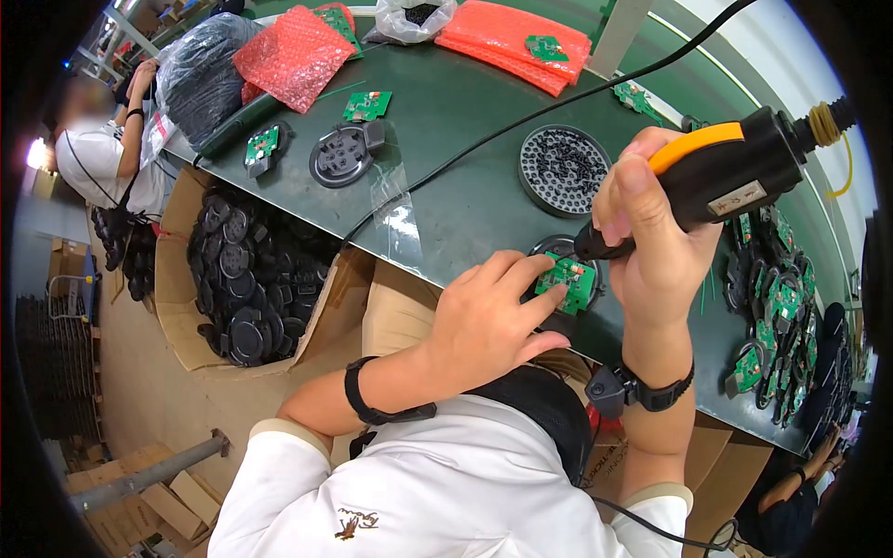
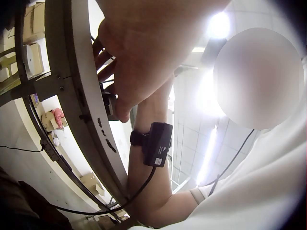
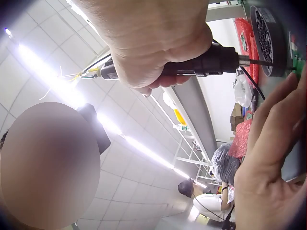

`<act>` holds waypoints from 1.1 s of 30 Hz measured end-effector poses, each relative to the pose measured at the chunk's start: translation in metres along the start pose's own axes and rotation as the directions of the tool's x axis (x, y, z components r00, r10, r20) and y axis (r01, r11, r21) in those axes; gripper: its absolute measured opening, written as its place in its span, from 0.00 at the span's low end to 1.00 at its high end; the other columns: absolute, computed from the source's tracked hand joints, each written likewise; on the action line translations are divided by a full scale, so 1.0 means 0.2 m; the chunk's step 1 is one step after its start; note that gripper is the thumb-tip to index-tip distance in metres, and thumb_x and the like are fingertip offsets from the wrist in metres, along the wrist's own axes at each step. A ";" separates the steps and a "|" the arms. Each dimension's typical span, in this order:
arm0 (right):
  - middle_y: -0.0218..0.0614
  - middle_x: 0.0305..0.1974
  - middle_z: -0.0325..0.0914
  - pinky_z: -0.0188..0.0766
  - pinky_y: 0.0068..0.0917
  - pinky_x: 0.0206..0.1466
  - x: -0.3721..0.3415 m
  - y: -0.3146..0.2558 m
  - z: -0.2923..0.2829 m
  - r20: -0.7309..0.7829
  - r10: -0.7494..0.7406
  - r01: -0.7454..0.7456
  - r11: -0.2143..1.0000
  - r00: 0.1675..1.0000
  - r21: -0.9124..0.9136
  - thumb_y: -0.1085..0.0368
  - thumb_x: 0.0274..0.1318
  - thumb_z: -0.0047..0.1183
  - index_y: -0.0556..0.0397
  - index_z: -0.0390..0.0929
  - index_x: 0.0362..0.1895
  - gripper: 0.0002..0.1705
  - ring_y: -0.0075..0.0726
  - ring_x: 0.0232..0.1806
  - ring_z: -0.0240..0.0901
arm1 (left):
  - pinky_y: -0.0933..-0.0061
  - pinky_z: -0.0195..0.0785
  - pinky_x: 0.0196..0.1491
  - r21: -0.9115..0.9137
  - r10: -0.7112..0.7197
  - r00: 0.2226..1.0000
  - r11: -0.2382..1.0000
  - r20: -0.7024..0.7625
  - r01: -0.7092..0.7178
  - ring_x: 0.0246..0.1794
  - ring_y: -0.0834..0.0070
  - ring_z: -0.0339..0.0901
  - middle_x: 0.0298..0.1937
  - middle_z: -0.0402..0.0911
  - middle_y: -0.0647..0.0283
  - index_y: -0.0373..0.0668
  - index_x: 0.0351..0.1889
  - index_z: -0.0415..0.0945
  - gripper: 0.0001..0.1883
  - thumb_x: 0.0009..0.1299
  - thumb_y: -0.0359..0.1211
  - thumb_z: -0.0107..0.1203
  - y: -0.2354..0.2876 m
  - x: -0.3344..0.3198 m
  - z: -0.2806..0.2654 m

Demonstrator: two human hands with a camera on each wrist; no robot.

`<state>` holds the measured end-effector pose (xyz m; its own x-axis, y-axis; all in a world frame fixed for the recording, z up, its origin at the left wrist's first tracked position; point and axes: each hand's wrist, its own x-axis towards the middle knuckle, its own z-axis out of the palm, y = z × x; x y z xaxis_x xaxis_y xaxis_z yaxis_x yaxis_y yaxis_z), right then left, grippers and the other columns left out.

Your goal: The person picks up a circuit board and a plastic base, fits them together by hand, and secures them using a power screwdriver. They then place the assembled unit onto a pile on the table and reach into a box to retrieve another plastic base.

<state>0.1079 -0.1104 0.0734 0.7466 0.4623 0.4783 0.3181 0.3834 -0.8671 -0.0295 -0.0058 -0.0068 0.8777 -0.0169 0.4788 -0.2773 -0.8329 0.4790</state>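
My right hand point(image 1: 656, 219) grips a black electric screwdriver point(image 1: 716, 177) with an orange strip, fingers wrapped round its body. In the right wrist view its thin bit point(image 3: 261, 63) points toward the green circuit board point(image 3: 298, 64). That circuit board point(image 1: 569, 282) lies in a round black plastic housing point(image 1: 555, 244) near the table's front edge. My left hand point(image 1: 493, 321) holds this housing, its index and middle fingertips on the board. The left wrist view shows the thumb against the housing's edge point(image 2: 111, 106). The screwdriver's nose hides part of the housing's far side.
Beyond the hands stands a round tray point(image 1: 566, 172) of small black screws. Boards in housings are heaped point(image 1: 772, 307) at right. A carton point(image 1: 177, 288) of black housings stands below left. Another housing point(image 1: 340, 156) and red bubble wrap point(image 1: 296, 58) lie farther left. A black cable point(image 1: 521, 121) crosses the table.
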 end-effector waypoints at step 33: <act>0.30 0.29 0.71 0.61 0.24 0.25 -0.05 0.06 -0.03 0.035 -0.120 0.122 0.991 0.992 -0.063 0.68 0.73 0.63 0.57 0.73 0.51 0.12 0.21 0.20 0.64 | 0.59 0.79 0.50 0.044 -0.004 0.999 0.999 0.034 0.002 0.55 0.58 0.80 0.58 0.82 0.58 0.45 0.51 0.87 0.27 0.58 0.50 0.73 0.00 0.01 0.01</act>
<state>0.1075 -0.1159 0.0580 0.6820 0.4409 0.5835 0.4430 0.3857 -0.8093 -0.0269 -0.0060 -0.0075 0.8914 -0.0322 0.4521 -0.2579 -0.8563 0.4474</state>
